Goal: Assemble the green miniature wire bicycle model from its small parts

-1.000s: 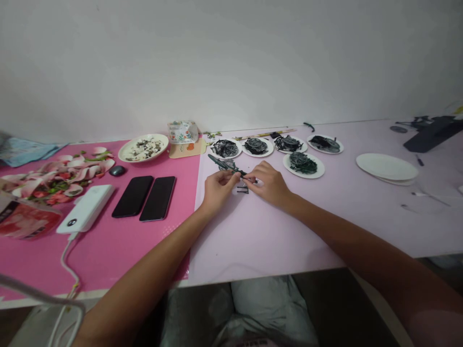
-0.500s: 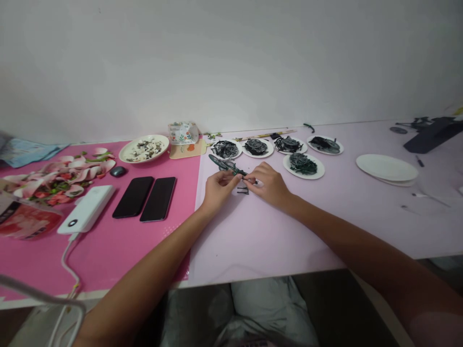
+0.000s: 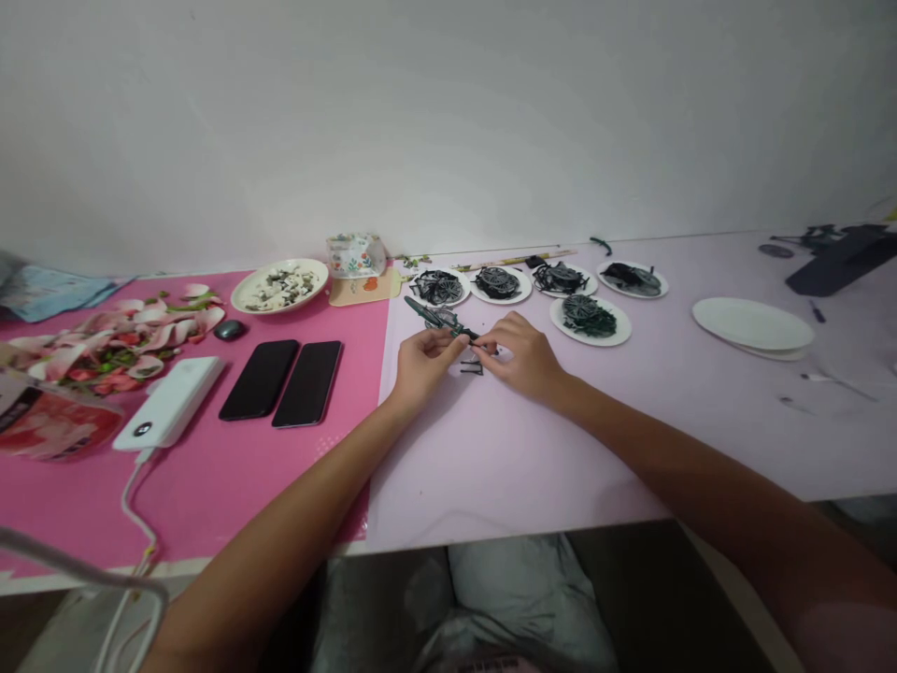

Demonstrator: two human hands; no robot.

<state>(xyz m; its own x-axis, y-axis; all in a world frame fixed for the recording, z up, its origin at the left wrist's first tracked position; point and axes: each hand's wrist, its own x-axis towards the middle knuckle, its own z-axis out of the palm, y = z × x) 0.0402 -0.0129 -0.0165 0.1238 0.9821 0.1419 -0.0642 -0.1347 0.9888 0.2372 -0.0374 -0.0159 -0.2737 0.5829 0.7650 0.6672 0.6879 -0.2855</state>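
Observation:
My left hand [image 3: 424,366] pinches a dark green part assembly [image 3: 443,321] made of thin pieces, with a round wheel-like shape at its far left end. Close beside it, my right hand [image 3: 522,355] has its fingers pressed together at the right end of the same assembly; the fingertips of both hands almost meet. Just below them a small dark piece [image 3: 472,367] lies on the pale mat. Behind the hands stand white plates with dark parts, such as the plate at the back left [image 3: 462,297] and the nearer one [image 3: 623,332].
On the pink mat [image 3: 280,486] lie two black phones [image 3: 259,379] [image 3: 306,384], a white power bank [image 3: 169,402], pink petals [image 3: 150,327] and a bowl [image 3: 319,292]. Stacked white plates [image 3: 753,324] and a dark holder [image 3: 841,262] stand at the right.
The held assembly has turned slightly, its round left end now showing narrower. Both hands keep nearly the same place and grip.

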